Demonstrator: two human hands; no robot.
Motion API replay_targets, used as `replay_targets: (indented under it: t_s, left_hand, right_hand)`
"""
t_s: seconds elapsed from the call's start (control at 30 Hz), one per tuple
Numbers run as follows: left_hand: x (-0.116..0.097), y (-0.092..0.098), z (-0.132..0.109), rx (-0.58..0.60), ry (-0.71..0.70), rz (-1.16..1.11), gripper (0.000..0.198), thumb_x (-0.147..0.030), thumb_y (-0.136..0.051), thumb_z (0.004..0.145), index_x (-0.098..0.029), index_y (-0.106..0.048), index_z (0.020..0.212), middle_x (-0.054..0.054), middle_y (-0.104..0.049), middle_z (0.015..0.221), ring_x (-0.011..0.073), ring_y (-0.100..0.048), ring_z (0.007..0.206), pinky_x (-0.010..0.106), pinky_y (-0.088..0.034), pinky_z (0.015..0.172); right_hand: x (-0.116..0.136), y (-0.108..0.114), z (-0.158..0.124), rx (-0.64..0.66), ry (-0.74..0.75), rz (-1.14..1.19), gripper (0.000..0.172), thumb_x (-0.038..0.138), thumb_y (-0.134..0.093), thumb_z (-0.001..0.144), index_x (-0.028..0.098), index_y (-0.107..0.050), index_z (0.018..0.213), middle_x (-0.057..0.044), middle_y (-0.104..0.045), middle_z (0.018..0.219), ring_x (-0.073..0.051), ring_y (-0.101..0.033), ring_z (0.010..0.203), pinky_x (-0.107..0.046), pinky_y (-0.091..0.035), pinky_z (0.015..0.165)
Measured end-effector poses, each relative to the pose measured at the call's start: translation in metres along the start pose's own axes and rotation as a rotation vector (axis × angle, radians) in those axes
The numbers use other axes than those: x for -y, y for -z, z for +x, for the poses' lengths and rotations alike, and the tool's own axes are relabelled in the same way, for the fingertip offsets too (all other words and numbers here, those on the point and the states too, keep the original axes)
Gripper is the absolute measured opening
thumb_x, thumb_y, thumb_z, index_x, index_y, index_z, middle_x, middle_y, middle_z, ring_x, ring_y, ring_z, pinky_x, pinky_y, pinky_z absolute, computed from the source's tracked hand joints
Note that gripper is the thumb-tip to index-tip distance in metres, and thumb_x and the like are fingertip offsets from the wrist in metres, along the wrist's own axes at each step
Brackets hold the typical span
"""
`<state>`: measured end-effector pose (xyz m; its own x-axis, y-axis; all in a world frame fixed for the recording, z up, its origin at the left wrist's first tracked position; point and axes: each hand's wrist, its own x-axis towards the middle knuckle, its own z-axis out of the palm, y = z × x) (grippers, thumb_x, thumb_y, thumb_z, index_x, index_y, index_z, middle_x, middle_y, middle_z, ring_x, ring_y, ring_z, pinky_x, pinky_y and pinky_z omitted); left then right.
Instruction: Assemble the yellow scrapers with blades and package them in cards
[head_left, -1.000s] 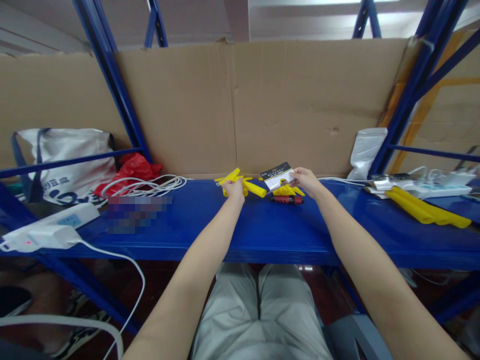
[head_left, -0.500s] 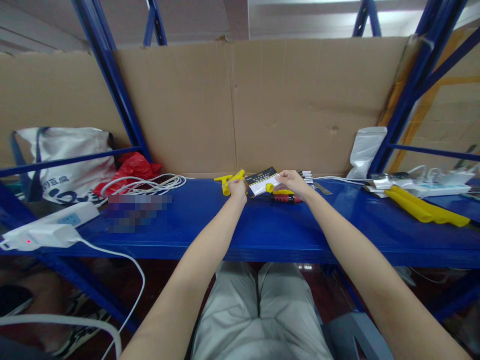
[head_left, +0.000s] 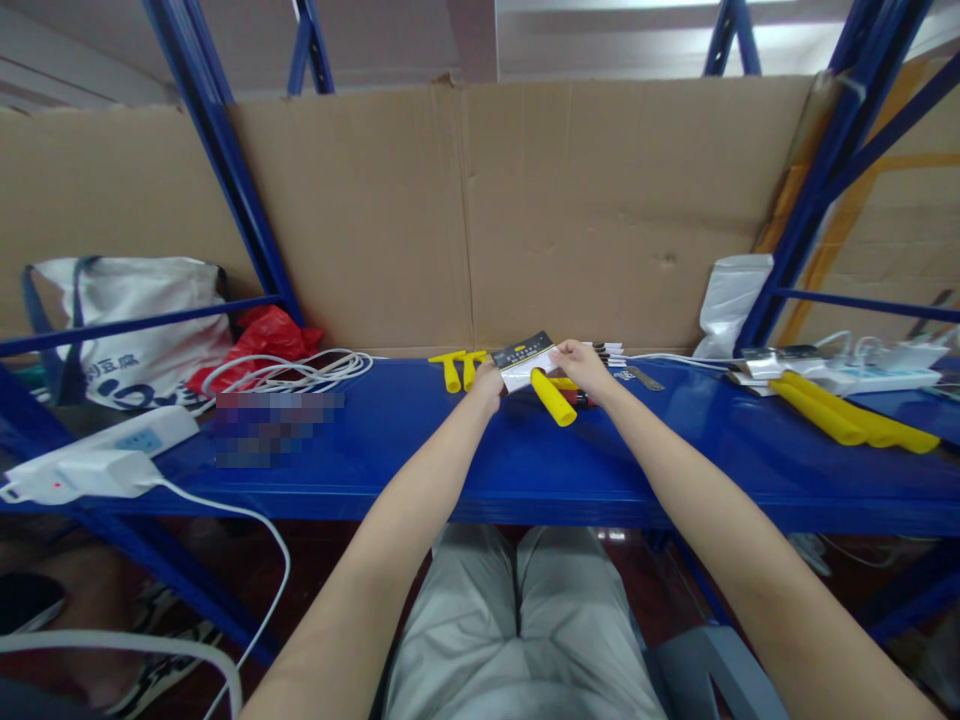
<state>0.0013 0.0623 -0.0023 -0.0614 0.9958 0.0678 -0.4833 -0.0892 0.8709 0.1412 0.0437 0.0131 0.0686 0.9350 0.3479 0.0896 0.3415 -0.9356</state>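
Between both hands is a flat packet (head_left: 527, 368) with a black printed header and a white lower part. My left hand (head_left: 487, 383) is closed at its left edge. My right hand (head_left: 585, 368) pinches its upper right corner. A yellow tube (head_left: 555, 400) slants toward me from the packet's lower edge; whether a hand also holds it is unclear. Two yellow T-shaped pieces lie left of my left hand, an outer one (head_left: 451, 371) and a nearer one (head_left: 469, 371). Partly covered behind the tube is a red and black tool (head_left: 582, 398).
White-and-black sticks (head_left: 609, 352) and a metal ruler-like strip (head_left: 646, 379) lie right of my right hand. Yellow tubes (head_left: 847, 410) rest farther right. Coiled white cable (head_left: 330, 368), a red bag (head_left: 274, 335) and a power strip (head_left: 142, 435) occupy the left. Cardboard (head_left: 585, 200) stands behind.
The nearer yellow T-shaped piece has left my left hand and lies beside the other one. My left hand has shifted right onto the packet. The yellow tube now extends toward me.
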Motion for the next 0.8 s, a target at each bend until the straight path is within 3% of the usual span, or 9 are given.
replay_targets:
  t_s: [0.17,0.33,0.4,0.57,0.67,0.8]
  left_hand:
    - [-0.001,-0.001,-0.002,0.053,0.041,0.003,0.022,-0.005,-0.074,0.057,-0.016,-0.067,0.075,0.005,-0.07,0.073,0.0241,-0.069,0.082,0.032,-0.056,0.073]
    - [-0.004,-0.003,-0.001,0.059,0.054,-0.01,0.011,-0.011,-0.066,0.066,-0.015,-0.067,0.076,0.004,-0.07,0.07,0.0205,-0.069,0.078,0.03,-0.055,0.073]
    - [-0.006,-0.004,-0.002,0.043,0.075,-0.021,0.007,-0.018,-0.065,0.07,-0.015,-0.066,0.077,0.006,-0.069,0.07,0.0194,-0.068,0.075,0.029,-0.054,0.071]
    - [-0.014,-0.005,-0.006,0.004,0.1,-0.042,0.037,-0.053,-0.061,0.074,-0.018,-0.065,0.085,0.008,-0.068,0.073,0.0195,-0.067,0.07,0.028,-0.052,0.065]
    - [-0.016,-0.005,-0.009,-0.001,0.046,-0.017,0.044,-0.06,-0.052,0.078,-0.018,-0.065,0.081,0.009,-0.068,0.072,0.021,-0.067,0.074,0.028,-0.051,0.063]
    - [-0.017,-0.005,-0.013,-0.044,-0.093,0.116,0.029,-0.048,-0.057,0.081,-0.019,-0.064,0.076,0.007,-0.068,0.077,0.0197,-0.065,0.086,0.026,-0.049,0.071]
  right_hand:
    - [-0.005,0.0,0.003,-0.021,0.067,-0.045,0.017,0.017,-0.057,0.079,0.02,-0.048,0.065,0.004,-0.058,0.056,-0.011,-0.058,0.053,-0.028,-0.055,0.061]
    - [-0.008,-0.001,0.004,-0.066,0.109,-0.043,0.016,0.019,-0.054,0.079,0.02,-0.047,0.066,0.003,-0.059,0.062,-0.011,-0.059,0.057,-0.029,-0.054,0.065]
    - [-0.008,-0.002,0.004,-0.086,0.12,-0.032,0.016,0.019,-0.053,0.08,0.021,-0.047,0.066,0.003,-0.059,0.063,-0.011,-0.059,0.058,-0.028,-0.053,0.065]
    - [-0.01,-0.002,0.005,-0.125,0.16,-0.022,0.013,0.023,-0.054,0.078,0.021,-0.048,0.067,0.002,-0.059,0.064,-0.012,-0.06,0.064,-0.027,-0.052,0.066]
    - [-0.013,-0.001,0.007,-0.164,0.176,-0.01,0.013,0.024,-0.055,0.077,0.021,-0.048,0.068,0.002,-0.06,0.067,-0.013,-0.06,0.065,-0.028,-0.051,0.067]
    - [-0.014,0.0,0.009,-0.267,0.17,0.038,0.011,0.025,-0.053,0.077,0.021,-0.047,0.069,0.001,-0.06,0.069,-0.014,-0.06,0.066,-0.028,-0.051,0.065]
